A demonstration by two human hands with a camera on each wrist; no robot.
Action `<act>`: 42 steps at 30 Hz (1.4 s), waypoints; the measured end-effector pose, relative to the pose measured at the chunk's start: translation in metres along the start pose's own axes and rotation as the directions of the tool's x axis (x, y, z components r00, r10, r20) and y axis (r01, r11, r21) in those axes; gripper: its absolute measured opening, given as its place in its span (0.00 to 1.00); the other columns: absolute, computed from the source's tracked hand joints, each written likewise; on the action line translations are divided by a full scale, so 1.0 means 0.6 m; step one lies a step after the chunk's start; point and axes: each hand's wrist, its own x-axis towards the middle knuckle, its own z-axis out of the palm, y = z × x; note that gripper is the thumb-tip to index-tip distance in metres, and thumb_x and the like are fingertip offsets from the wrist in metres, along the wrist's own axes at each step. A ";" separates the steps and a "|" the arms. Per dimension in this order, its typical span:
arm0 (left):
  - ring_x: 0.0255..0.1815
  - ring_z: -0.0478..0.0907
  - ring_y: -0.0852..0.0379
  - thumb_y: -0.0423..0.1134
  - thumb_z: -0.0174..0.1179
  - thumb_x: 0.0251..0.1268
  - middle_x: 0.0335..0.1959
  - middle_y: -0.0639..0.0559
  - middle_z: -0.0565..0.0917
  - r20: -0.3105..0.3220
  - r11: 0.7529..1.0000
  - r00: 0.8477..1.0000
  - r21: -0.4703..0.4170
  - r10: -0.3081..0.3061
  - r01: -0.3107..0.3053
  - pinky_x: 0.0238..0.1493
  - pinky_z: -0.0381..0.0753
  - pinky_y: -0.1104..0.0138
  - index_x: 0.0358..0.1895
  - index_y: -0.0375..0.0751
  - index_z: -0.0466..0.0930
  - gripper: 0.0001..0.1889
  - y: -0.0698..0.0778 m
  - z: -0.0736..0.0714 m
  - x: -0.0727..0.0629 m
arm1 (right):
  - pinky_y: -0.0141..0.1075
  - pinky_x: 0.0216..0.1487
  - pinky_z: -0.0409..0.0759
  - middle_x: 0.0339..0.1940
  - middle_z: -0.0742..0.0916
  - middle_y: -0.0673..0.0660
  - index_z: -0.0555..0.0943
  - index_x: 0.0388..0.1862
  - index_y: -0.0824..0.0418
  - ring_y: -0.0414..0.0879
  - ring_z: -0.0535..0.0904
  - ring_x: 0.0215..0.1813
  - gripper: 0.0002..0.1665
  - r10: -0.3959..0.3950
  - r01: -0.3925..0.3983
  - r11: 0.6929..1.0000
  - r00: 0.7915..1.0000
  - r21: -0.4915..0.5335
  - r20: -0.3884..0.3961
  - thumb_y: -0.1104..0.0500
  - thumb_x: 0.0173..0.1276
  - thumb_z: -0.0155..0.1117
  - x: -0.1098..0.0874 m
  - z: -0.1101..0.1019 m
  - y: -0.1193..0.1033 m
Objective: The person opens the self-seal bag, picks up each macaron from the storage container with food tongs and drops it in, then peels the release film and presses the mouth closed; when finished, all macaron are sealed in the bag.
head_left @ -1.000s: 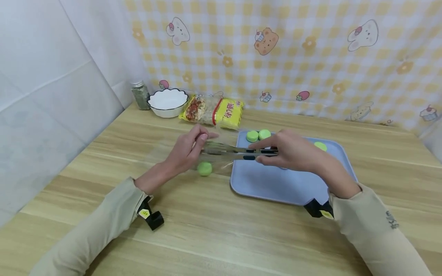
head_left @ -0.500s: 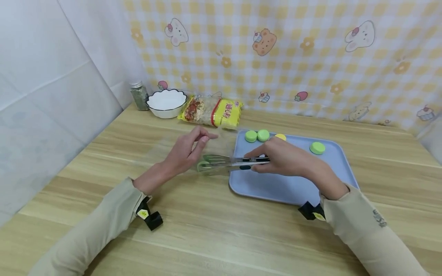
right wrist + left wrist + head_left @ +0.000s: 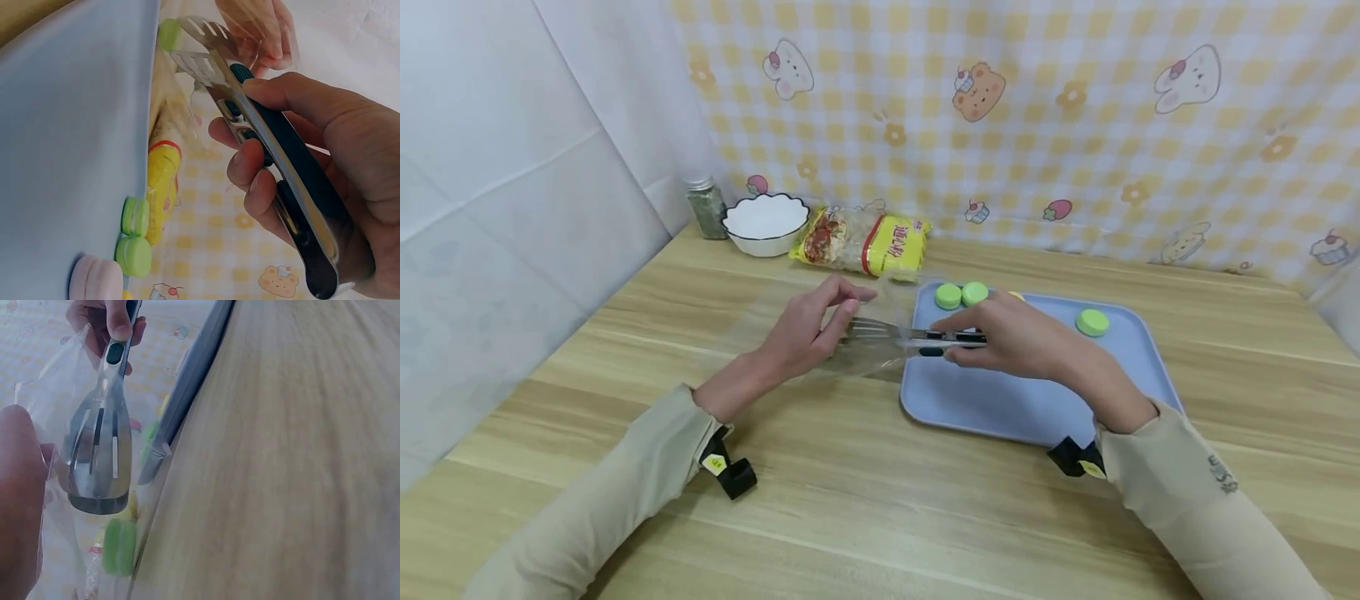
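- Left hand seems to be pinching the edge of a clear bag, thumb and finger close together.
- Right hand is wrapped round the tongs, thumb on top, and their slotted ends poke into the bag.
- Nothing visible between the tong ends, which sit a bit apart.
- A green macaron is near those ends but not between them. Looks like it's in the bag, though the film makes it hard to swear to.
- Biggest risk, imo: the tongs snag the film on the way out and drag the bag, macaron and all, towards the tray.
- If that left pinch slips, the floppy mouth could sag onto the metal.
- Squeezing the tongs could nip the film or the left fingertips, they're that close.
- A low right wrist might bump the tray and jostle its two green macarons.
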 end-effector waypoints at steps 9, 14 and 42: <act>0.37 0.81 0.53 0.41 0.43 0.75 0.47 0.45 0.82 -0.007 0.999 1.000 0.018 0.029 -0.029 0.38 0.75 0.62 0.41 0.33 0.71 0.13 -0.005 0.000 -0.006 | 0.31 0.21 0.66 0.18 0.80 0.45 0.82 0.51 0.62 0.35 0.65 0.17 0.19 -0.052 0.052 0.997 0.999 -0.053 0.006 0.57 0.61 0.66 0.032 0.020 -0.003; 0.44 0.80 0.53 0.39 0.43 0.75 0.48 0.46 0.82 0.012 0.999 0.999 0.030 0.040 -0.041 0.34 0.73 0.64 0.43 0.35 0.71 0.11 -0.002 0.001 -0.003 | 0.31 0.21 0.68 0.20 0.80 0.45 0.82 0.50 0.62 0.36 0.67 0.17 0.18 -0.056 0.055 0.997 0.998 -0.060 -0.014 0.58 0.61 0.66 0.036 0.023 -0.001; 0.14 0.51 0.64 0.28 0.42 0.72 0.50 0.49 0.81 0.023 0.998 1.000 -0.055 -0.012 0.014 0.18 0.59 0.70 0.40 0.35 0.70 0.06 0.000 0.006 -0.001 | 0.32 0.28 0.70 0.33 0.86 0.51 0.84 0.46 0.62 0.40 0.71 0.25 0.14 -0.039 0.037 0.998 0.998 -0.044 -0.046 0.63 0.61 0.66 0.082 0.038 -0.016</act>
